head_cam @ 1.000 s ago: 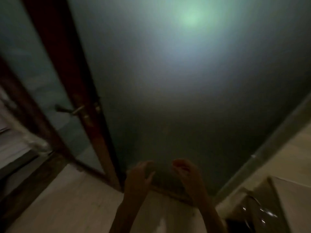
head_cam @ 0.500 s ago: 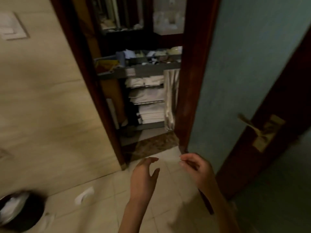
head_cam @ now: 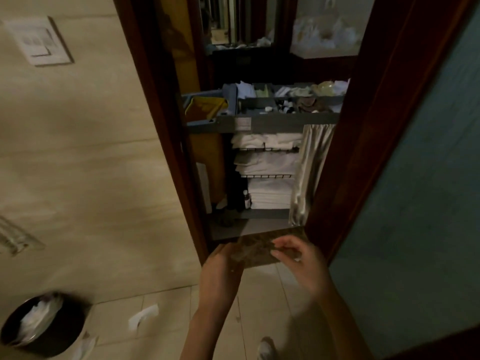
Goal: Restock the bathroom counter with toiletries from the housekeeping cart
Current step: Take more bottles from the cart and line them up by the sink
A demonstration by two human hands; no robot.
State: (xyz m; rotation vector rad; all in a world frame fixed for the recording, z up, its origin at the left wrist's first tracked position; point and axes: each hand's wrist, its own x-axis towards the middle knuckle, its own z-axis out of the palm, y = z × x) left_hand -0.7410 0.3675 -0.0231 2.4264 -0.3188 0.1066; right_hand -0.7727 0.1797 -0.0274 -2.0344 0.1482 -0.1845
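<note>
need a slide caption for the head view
Left hand and right hand raised before a doorway, housekeeping cart beyond with folded towels on its shelves.

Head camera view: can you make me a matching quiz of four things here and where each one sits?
Things: 1 waste bin; 2 folded towels; 3 switch plate; 4 yellow fabric.
Places: A on wire shelves of the cart; B on the floor, lower left; C on the wall, upper left; D at the left end of the cart.
Pairs: 1-B; 2-A; 3-C; 4-D.

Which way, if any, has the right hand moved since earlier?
Yes, forward: the right hand now overlaps the dark speckled stone threshold, which it earlier fell short of.
</note>
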